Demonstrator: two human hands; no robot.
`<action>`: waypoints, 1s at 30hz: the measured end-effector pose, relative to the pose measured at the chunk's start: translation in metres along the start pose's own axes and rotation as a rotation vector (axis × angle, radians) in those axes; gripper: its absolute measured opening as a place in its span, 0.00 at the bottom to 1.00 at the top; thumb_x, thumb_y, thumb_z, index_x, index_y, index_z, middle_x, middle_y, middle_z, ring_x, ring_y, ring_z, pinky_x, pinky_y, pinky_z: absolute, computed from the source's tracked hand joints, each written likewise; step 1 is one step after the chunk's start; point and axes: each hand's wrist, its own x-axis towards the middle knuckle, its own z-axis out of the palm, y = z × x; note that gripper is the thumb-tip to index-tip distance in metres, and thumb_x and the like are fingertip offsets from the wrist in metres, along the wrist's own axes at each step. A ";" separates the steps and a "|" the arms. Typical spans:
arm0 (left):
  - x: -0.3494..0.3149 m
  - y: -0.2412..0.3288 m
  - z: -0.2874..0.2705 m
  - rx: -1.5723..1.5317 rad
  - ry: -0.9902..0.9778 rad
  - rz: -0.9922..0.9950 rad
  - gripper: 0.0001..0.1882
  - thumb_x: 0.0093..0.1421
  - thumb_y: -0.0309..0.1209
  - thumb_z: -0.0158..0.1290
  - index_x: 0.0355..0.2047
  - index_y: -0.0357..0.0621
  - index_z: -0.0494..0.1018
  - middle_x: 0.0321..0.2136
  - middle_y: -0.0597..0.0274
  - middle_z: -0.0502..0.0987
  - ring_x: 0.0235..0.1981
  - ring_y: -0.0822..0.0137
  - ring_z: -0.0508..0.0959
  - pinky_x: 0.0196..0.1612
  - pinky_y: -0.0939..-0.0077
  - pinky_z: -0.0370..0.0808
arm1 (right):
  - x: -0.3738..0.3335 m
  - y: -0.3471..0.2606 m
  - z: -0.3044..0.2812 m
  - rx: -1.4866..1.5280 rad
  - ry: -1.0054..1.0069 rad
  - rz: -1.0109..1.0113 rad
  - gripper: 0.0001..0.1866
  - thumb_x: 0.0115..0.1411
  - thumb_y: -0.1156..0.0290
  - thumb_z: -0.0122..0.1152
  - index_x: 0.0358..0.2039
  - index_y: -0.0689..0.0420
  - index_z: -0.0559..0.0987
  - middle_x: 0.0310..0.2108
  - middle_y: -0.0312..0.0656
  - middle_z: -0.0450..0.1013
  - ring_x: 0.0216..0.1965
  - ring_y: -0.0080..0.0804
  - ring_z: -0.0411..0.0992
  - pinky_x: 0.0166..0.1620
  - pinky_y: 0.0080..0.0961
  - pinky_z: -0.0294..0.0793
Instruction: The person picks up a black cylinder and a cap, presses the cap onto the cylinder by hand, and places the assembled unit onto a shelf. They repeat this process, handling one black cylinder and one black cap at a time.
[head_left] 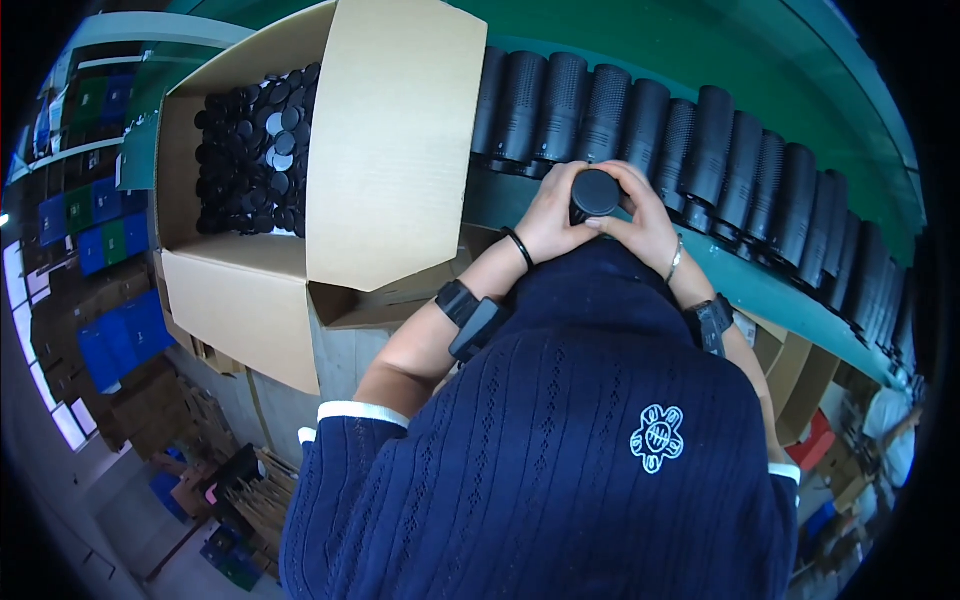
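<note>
Grips around cylinder — table edge close

Grey floor, bright windows at left

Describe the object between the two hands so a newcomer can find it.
Start at the open cardboard box, upper left; right of it runs a row of black cylinders. Below that row, the left hand and right hand clasp the black round-topped object. Unlike the cylinders, it is held.
</note>
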 end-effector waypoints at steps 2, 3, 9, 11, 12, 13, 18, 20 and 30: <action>0.000 -0.008 0.000 0.036 0.039 0.158 0.35 0.50 0.31 0.66 0.55 0.38 0.60 0.48 0.49 0.71 0.49 0.56 0.76 0.51 0.67 0.73 | 0.002 0.004 -0.007 -0.029 -0.027 0.013 0.36 0.50 0.82 0.65 0.61 0.58 0.65 0.54 0.40 0.65 0.60 0.32 0.62 0.63 0.33 0.63; 0.003 -0.010 -0.002 -0.083 -0.033 0.053 0.35 0.52 0.29 0.65 0.55 0.38 0.59 0.48 0.50 0.70 0.50 0.59 0.75 0.52 0.68 0.73 | 0.004 -0.001 -0.008 0.167 -0.017 0.089 0.36 0.50 0.83 0.65 0.60 0.58 0.65 0.54 0.40 0.65 0.60 0.31 0.62 0.63 0.33 0.64; 0.010 -0.012 0.002 -0.419 -0.055 -0.177 0.30 0.52 0.22 0.65 0.53 0.37 0.63 0.48 0.56 0.71 0.51 0.67 0.74 0.53 0.70 0.73 | 0.019 0.003 -0.008 -0.095 0.040 0.041 0.29 0.56 0.77 0.64 0.59 0.58 0.70 0.52 0.43 0.71 0.52 0.29 0.70 0.57 0.27 0.68; 0.012 -0.009 -0.004 -0.649 -0.007 -0.258 0.34 0.49 0.20 0.66 0.55 0.36 0.63 0.48 0.57 0.73 0.51 0.67 0.75 0.53 0.70 0.74 | 0.032 0.005 -0.016 0.100 -0.012 0.064 0.27 0.58 0.75 0.63 0.59 0.59 0.70 0.52 0.43 0.72 0.52 0.29 0.71 0.57 0.26 0.68; 0.012 -0.008 -0.009 -0.700 0.050 -0.279 0.33 0.51 0.19 0.64 0.56 0.35 0.63 0.47 0.58 0.74 0.50 0.67 0.75 0.54 0.70 0.74 | 0.036 0.001 -0.017 0.295 -0.072 0.086 0.25 0.61 0.73 0.61 0.59 0.61 0.70 0.51 0.42 0.72 0.51 0.29 0.71 0.56 0.25 0.68; 0.013 -0.008 -0.016 -0.748 0.074 -0.294 0.33 0.51 0.19 0.64 0.56 0.35 0.63 0.47 0.59 0.74 0.50 0.68 0.75 0.54 0.71 0.74 | 0.035 -0.005 -0.019 0.425 -0.015 0.081 0.23 0.64 0.71 0.57 0.59 0.61 0.70 0.50 0.42 0.73 0.52 0.29 0.71 0.57 0.25 0.68; 0.004 -0.016 -0.030 -1.008 0.229 -0.370 0.24 0.59 0.27 0.59 0.55 0.40 0.66 0.47 0.61 0.75 0.48 0.71 0.75 0.52 0.75 0.73 | 0.027 0.008 -0.036 0.525 0.137 0.135 0.17 0.69 0.68 0.49 0.54 0.62 0.73 0.47 0.42 0.75 0.50 0.27 0.73 0.55 0.24 0.70; 0.001 -0.012 -0.032 -1.095 0.244 -0.340 0.22 0.62 0.32 0.56 0.55 0.42 0.66 0.46 0.63 0.75 0.46 0.71 0.76 0.50 0.74 0.73 | 0.023 0.018 -0.040 0.524 0.134 0.151 0.16 0.70 0.67 0.47 0.53 0.62 0.73 0.46 0.41 0.75 0.50 0.27 0.73 0.55 0.23 0.70; 0.001 0.013 -0.010 -0.403 0.184 -0.116 0.35 0.49 0.28 0.66 0.56 0.39 0.63 0.47 0.56 0.74 0.46 0.63 0.77 0.46 0.68 0.75 | 0.010 -0.010 -0.011 0.231 -0.020 -0.004 0.37 0.55 0.72 0.66 0.65 0.57 0.61 0.57 0.39 0.64 0.59 0.27 0.63 0.59 0.25 0.64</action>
